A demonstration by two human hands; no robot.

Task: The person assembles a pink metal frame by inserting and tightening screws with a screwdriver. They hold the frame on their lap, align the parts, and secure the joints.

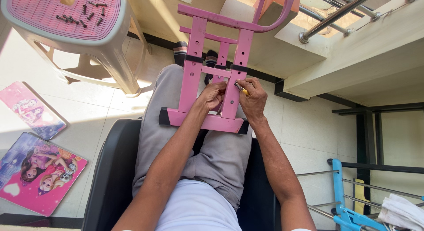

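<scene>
Head view looks down on a person seated in a black chair (110,169), with a pink metal frame (207,72) lying across the lap, its crossbar foot resting on the thighs and its curved top reaching away toward the steps (282,50). The right hand (252,98) is closed around a yellow-handled screwdriver (240,88), its tip set against the frame's right upright about midway along, at one of the holes. The left hand (213,96) lies just beside it, fingers curled against the same upright and the short cross-piece, seemingly steadying the frame or pinching a small fastener; whether anything is between those fingers cannot be told, since the hand hides the spot. To the left stands a plastic stool (70,23) with a pink mesh top, on which loose dark screws (84,14) lie scattered, well apart from the hands. Two pink picture panels (39,173) lie flat on the tiled floor (304,125) beside the chair. Judging by this, the step in hand is driving or loosening a screw in the right upright. That work calls for keeping the tip square in the screw head, pressing along the screw's axis while turning, and holding the frame firm with the left hand so it does not slide off the lap.
</scene>
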